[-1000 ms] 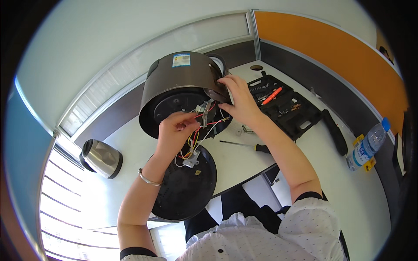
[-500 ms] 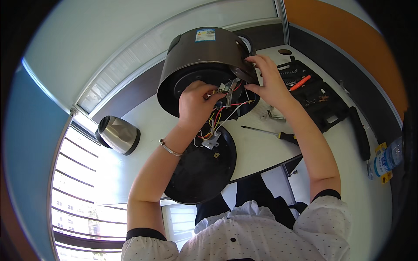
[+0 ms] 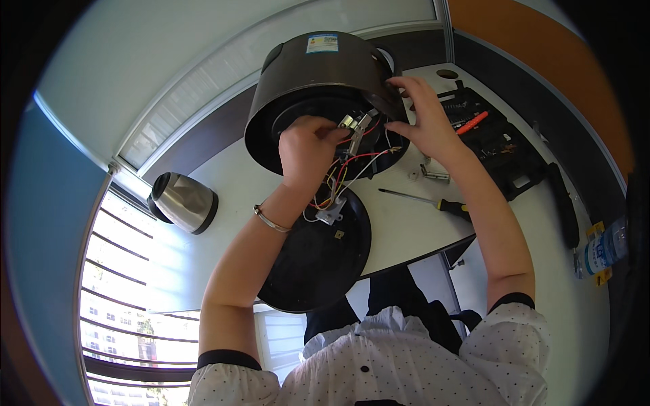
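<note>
The left hand [image 3: 308,145] hides the parts it pinches inside the cooker [image 3: 318,88], which lies tipped on the worktop [image 3: 406,223], open underside facing the person. The right hand [image 3: 423,122], fingers spread, steadies its rim; wires [image 3: 345,176] trail to the base plate [image 3: 318,257].

Both bare forearms are reaching upward and forward. The left hand [image 3: 306,150], bracelet at the wrist, is curling its fingers closed; the right hand [image 3: 421,120] is spreading its fingers, palm facing leftward.

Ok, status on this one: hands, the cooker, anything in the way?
Left hand inside the open underside of the tipped black cooker, at the wiring. Right hand steadying its rim. Detached base plate lies below; screwdriver alongside, clear.
</note>
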Motion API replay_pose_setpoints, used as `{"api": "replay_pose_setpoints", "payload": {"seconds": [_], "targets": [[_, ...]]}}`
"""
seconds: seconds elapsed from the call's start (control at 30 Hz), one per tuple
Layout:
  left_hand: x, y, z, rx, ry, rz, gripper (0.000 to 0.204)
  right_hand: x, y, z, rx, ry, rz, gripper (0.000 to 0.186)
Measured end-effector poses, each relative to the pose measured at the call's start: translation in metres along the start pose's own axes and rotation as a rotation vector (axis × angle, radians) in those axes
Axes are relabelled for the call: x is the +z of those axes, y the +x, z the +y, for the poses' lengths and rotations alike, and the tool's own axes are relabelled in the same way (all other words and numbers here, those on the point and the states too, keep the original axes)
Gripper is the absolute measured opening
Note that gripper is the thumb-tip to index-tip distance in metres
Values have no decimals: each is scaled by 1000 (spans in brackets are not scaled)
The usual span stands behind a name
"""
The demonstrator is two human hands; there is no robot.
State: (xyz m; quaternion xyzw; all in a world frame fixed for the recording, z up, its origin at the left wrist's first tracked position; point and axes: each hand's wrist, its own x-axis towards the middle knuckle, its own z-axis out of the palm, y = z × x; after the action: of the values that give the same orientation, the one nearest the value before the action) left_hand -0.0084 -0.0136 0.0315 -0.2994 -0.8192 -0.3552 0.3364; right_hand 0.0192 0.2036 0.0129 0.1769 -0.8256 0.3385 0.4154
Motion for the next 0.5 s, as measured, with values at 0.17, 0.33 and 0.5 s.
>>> {"api": "replay_pose_setpoints", "payload": {"seconds": [0.17, 0.33, 0.5], "targets": [[-3, 8, 3, -285, -75, -116, 18, 1, 1, 1, 14, 14, 9, 67], [3, 8, -4, -280, -167, -86, 19, -2, 2, -1, 13, 39, -2, 67], [3, 9, -6, -226, -117, -78, 19, -3, 3, -3, 15, 42, -18, 66]]}}
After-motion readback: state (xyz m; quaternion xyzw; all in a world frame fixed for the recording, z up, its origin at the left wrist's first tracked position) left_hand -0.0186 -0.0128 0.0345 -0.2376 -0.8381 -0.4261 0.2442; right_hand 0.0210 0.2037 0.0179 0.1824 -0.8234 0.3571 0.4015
